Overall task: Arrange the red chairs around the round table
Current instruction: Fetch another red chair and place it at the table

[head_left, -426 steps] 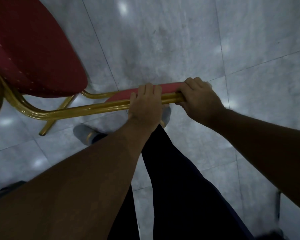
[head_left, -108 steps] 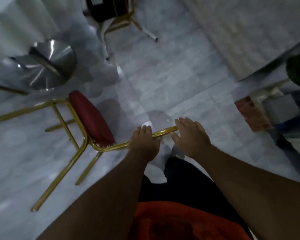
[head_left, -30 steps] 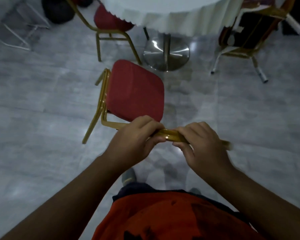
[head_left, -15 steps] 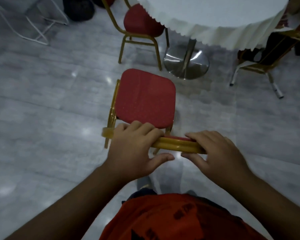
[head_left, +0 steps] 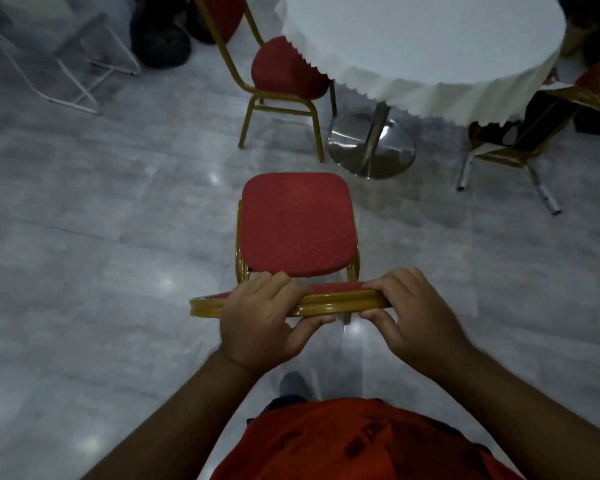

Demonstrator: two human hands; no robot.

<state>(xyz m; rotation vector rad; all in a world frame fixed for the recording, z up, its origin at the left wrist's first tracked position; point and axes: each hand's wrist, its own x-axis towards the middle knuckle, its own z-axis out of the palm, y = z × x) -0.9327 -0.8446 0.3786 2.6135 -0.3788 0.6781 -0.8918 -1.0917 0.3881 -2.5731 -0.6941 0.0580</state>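
Note:
A red chair (head_left: 297, 225) with a gold frame stands upright in front of me, its seat facing the round table (head_left: 426, 39), which wears a white cloth. My left hand (head_left: 262, 320) and my right hand (head_left: 411, 315) both grip the gold top rail of its backrest. A second red chair (head_left: 284, 72) is tucked at the table's left side. At the right a third chair (head_left: 520, 133) with a gold frame and taped legs is partly hidden under the cloth.
The table's chrome pedestal base (head_left: 371, 148) sits just beyond the held chair's seat. A white wire rack (head_left: 66, 64) and dark bags (head_left: 160, 36) lie at the far left. Grey tiled floor spreads to the left and right of me.
The chair has swung from tilted on its side to upright and squarely facing the table. Over the last second it has moved closer to the table, with both hands still on the backrest.

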